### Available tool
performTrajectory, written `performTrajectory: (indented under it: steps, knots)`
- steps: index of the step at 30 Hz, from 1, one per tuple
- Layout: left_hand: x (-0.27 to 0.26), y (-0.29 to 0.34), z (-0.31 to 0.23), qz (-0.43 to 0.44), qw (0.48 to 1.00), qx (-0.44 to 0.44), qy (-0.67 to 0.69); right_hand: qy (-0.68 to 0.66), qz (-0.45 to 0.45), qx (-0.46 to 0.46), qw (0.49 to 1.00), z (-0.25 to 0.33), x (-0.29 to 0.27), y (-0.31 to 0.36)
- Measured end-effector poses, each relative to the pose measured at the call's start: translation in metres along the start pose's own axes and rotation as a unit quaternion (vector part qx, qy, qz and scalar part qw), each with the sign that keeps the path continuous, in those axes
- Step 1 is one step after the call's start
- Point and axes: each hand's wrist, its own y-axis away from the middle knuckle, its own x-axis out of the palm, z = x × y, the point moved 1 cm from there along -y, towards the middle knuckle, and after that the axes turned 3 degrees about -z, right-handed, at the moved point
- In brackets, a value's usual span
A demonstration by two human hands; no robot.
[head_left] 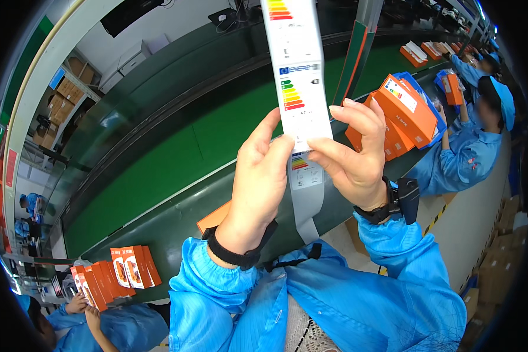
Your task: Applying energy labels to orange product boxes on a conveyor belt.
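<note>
A long strip of white energy labels (305,126) with coloured bars runs from the top of the view down between my hands. My left hand (259,176) pinches its left edge between thumb and fingers. On the opposite edge, the thumb and index finger of my right hand (358,158) close on the strip, the other fingers raised. Below my grip, the grey backing (308,205) hangs down toward my lap, with another label near its top. Partly hidden behind my left wrist, an orange box (214,217) lies on the dark green bench edge.
A green conveyor belt (176,141) runs across behind the bench. At right, orange boxes (413,108) are piled in a blue tray (440,132), beside a co-worker (466,155). More orange boxes (138,267) stand at lower left near another co-worker (117,328). A metal post (358,47) rises beyond my hands.
</note>
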Motion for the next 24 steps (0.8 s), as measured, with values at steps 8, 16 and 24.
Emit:
performTrajectory:
  steps: [8,16,24]
  knots:
    - [-0.014,-0.016,0.021,-0.051,0.996,0.019,0.067,-0.097,-0.061,-0.002,0.993,0.008,-0.023,0.009]
    - [-0.050,-0.003,0.049,-0.147,0.962,0.054,-0.225,-0.165,0.177,0.030,0.970,0.009,-0.038,-0.024]
    - [-0.099,0.082,0.042,-0.037,0.919,0.092,-0.382,-0.257,0.434,0.068,0.861,0.050,0.042,0.017]
